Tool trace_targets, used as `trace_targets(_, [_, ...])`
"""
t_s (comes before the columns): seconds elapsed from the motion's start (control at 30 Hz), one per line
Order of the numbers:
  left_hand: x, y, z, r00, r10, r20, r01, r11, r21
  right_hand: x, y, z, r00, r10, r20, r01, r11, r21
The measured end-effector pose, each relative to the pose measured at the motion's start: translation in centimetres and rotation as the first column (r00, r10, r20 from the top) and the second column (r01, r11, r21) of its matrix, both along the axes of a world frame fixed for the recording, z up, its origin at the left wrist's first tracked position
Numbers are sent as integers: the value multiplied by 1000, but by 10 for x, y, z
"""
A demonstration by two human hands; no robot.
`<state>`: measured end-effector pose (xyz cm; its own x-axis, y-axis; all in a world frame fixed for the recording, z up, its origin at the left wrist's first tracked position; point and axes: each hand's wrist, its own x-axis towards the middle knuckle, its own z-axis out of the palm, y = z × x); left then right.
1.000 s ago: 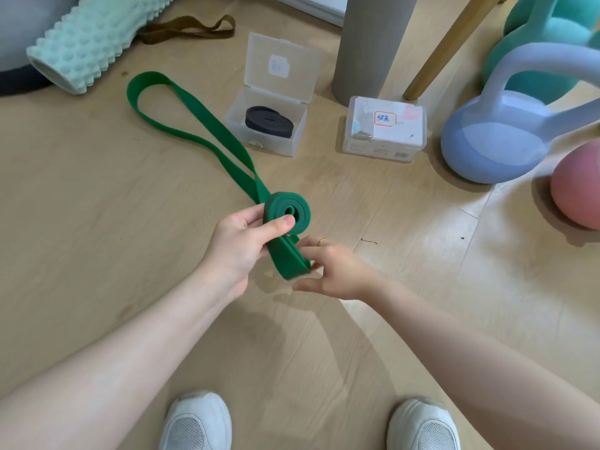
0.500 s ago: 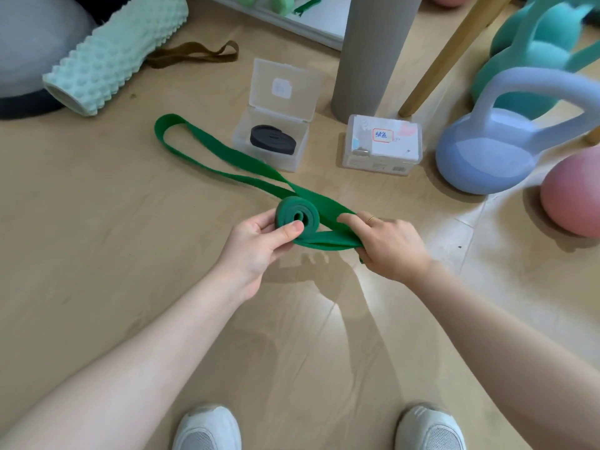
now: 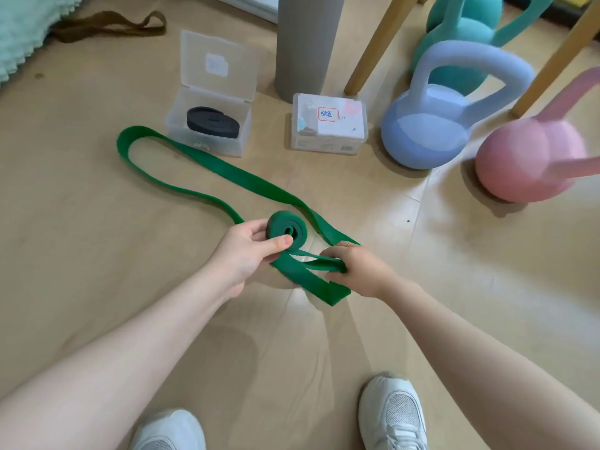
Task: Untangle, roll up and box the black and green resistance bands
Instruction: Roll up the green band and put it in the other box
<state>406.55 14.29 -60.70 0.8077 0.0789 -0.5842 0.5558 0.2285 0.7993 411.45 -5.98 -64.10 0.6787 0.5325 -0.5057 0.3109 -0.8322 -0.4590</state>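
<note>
The green resistance band (image 3: 207, 170) is partly rolled; its small coil sits pinched between thumb and fingers of my left hand (image 3: 246, 254). The loose part trails away over the floor to the upper left in a long loop. My right hand (image 3: 357, 271) grips the doubled strands just right of the coil, and a folded end sticks out below it. The black band (image 3: 211, 121), rolled up, lies inside an open clear plastic box (image 3: 181, 125) with its lid raised. A second clear box (image 3: 328, 125) with a labelled lid stands shut to its right.
A grey post (image 3: 305, 43) stands behind the boxes, with wooden legs (image 3: 373, 47) beside it. Blue (image 3: 431, 131), pink (image 3: 526, 164) and teal (image 3: 464, 34) kettlebells crowd the right. A brown strap (image 3: 107, 26) and a mint foam roller (image 3: 19, 34) lie at upper left. My white shoes (image 3: 393, 414) are below.
The coil has turned and taken in more band. My right hand slid lower along the strands and the far loop has drawn nearer across the floor. The view has moved closer.
</note>
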Motion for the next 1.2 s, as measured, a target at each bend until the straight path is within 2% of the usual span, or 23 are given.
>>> trace_targets(0.07, [-4,9,-1,999,46,-27,-46,999,1,-3,16,-1,1000,26,-1,-26,1000,-7])
trace_targets(0.2, [-9,23,2,973,218,-78,-220,975,-17,-22,52,4,987,130,97,-137,989,60])
trace_targets(0.3, [-8,28,8,950,304,-67,-306,952,-21,-39,74,12,976,92,199,-118,985,122])
trace_targets(0.37, [-8,29,10,938,340,-71,-342,940,-13,-46,86,15,963,52,264,-78,993,92])
trace_targets(0.47, [-10,30,9,928,360,-94,-361,933,16,-48,100,13,979,30,201,-30,1000,-7])
trace_targets(0.53, [-14,34,9,924,363,-116,-360,932,47,-41,101,12,985,98,144,-92,995,-47])
trace_targets(0.57, [-15,36,8,926,355,-127,-349,935,69,-34,98,12,975,144,167,-136,989,-60])
trace_targets(0.67, [-17,39,10,966,218,-141,-199,970,137,-16,81,20,933,243,265,-231,970,-76])
trace_targets(0.73, [-15,40,14,989,81,-126,-60,986,158,-8,69,27,922,274,273,-275,961,-37])
trace_targets(0.83, [-11,38,19,982,-137,-127,164,958,234,-3,60,40,916,291,275,-301,954,-6])
trace_targets(0.93, [-7,39,21,918,-322,-232,381,878,290,-4,61,44,886,378,270,-382,923,-39])
trace_targets(1.03, [-8,45,26,797,-493,-349,593,749,294,-14,64,40,845,471,253,-482,876,-23])
trace_targets(1.07, [-8,47,28,774,-525,-355,625,723,293,-16,64,39,841,475,259,-491,871,-4])
trace_targets(1.13, [-10,48,30,790,-533,-302,610,736,294,-18,65,39,864,429,264,-458,887,58])
trace_targets(1.2, [-11,45,28,877,-433,-208,477,836,270,-16,66,41,923,305,234,-344,927,149])
